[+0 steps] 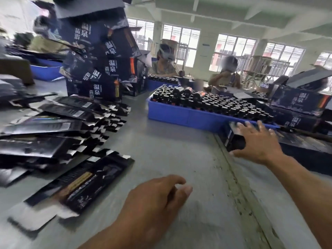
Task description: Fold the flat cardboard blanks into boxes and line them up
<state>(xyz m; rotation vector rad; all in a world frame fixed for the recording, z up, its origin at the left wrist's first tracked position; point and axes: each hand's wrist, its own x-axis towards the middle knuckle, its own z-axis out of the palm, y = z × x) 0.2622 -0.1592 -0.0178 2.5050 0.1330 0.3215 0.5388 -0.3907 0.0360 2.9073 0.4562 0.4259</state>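
Observation:
A folded black box (235,139) lies on the grey table (170,155) at the right, at the end of a row of dark boxes (305,146). My right hand (258,142) rests on it with fingers spread and straight, thumb at its near edge. Nearer to me, my left hand (152,200) hovers over the table, fingers loosely curled and holding nothing. One flat black blank (80,180) lies just left of that hand. A fanned pile of several flat blanks (53,126) covers the table's left side.
A blue tray (179,117) packed with dark bottles stands beyond the right hand. A tall leaning stack of printed black boxes (100,65) rises at the back left. More printed boxes (298,103) sit at far right. Two people (165,65) sit across the table.

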